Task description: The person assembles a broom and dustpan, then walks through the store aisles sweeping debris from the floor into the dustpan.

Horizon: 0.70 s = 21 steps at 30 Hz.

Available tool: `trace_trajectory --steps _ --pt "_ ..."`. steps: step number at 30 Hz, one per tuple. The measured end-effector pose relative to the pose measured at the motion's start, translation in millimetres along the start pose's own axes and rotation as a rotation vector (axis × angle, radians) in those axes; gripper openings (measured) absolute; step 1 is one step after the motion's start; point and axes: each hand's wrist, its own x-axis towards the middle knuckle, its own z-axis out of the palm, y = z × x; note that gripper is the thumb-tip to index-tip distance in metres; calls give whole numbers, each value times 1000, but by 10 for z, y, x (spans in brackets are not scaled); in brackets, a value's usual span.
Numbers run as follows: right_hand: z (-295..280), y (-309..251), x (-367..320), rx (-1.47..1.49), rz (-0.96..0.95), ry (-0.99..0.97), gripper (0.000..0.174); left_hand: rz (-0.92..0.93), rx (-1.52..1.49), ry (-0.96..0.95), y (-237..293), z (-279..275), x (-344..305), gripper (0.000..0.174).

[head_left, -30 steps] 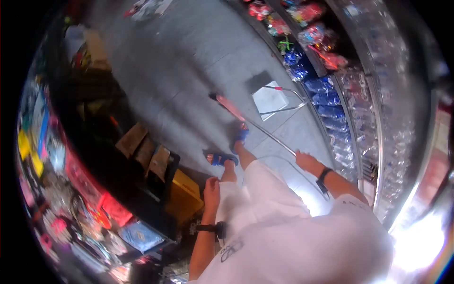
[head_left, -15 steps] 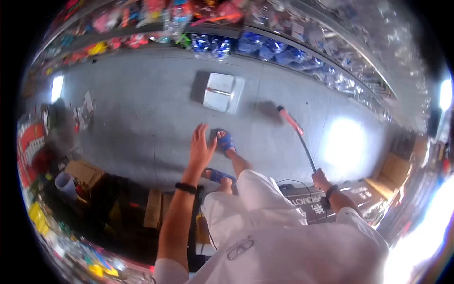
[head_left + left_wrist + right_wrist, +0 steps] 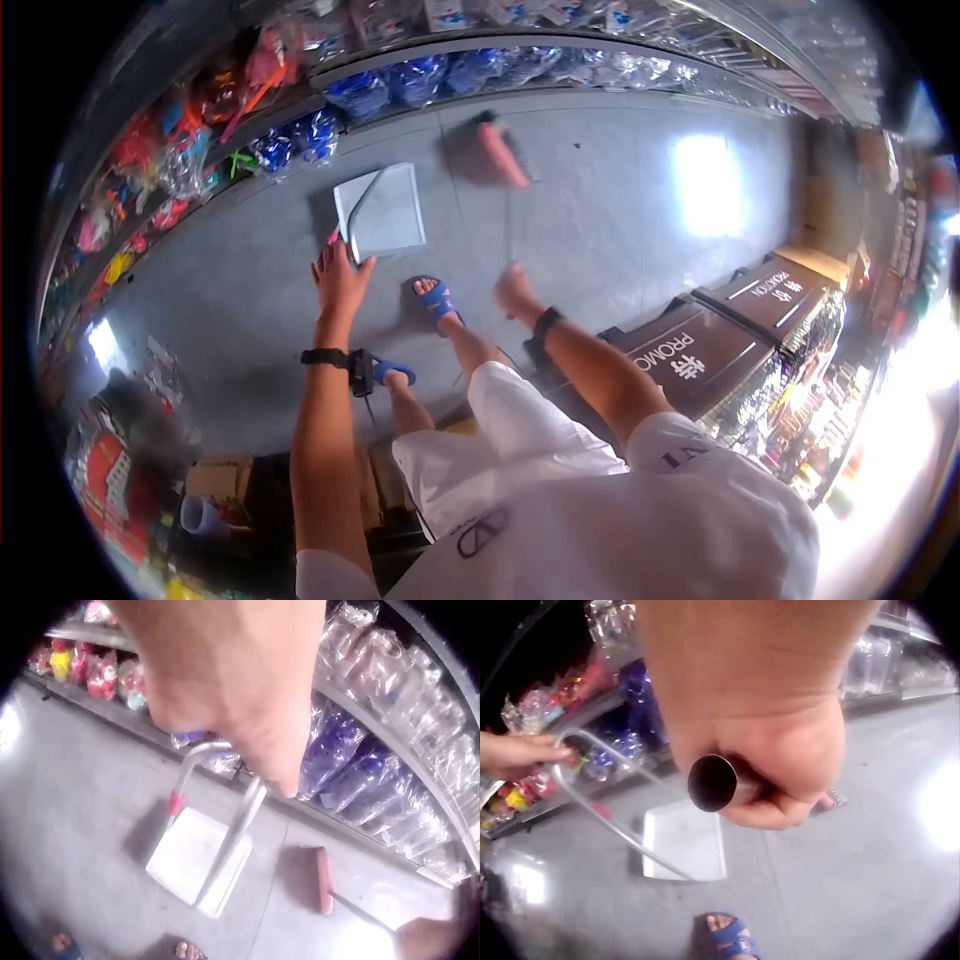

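In the head view my left hand (image 3: pixel 342 285) has its fingers extended at the bent metal handle of a white dustpan (image 3: pixel 395 215) on the floor. The right wrist view shows that left hand (image 3: pixel 525 752) at the bend of the handle (image 3: pixel 571 735), its fingertips touching or very near it. My right hand (image 3: pixel 517 293) grips a broom's metal pole; the hollow pole end (image 3: pixel 714 782) pokes from the fist (image 3: pixel 780 761). The red broom head (image 3: pixel 503 155) is on the floor beyond, right of the dustpan. Fingers are largely hidden in the left wrist view.
Shelves of bagged goods (image 3: pixel 415 78) curve along the far side. Dark brown "PROMOTION" boxes (image 3: pixel 690 350) stand at the right. Blue sandals (image 3: pixel 437 302) are between the dustpan and the body. A cardboard box (image 3: pixel 220 478) and a pale container (image 3: pixel 203 517) sit lower left.
The view has turned, shifting the shelves and dustpan leftward. My left hand has gone from beside the body out to the dustpan handle. My right hand keeps its grip on the pole.
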Motion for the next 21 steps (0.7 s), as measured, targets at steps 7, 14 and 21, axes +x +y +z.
trace_trajectory --steps 7,14,21 --pt "-530 443 -895 18 -225 31 24 -15 -169 -89 -718 -227 -422 20" --pt "-911 716 -675 -176 -96 151 22 -411 -570 76 -1358 -802 -1664 22" --pt "14 -1002 -238 -1188 -573 -37 12 -871 -996 483 -1865 -909 -2723 31"
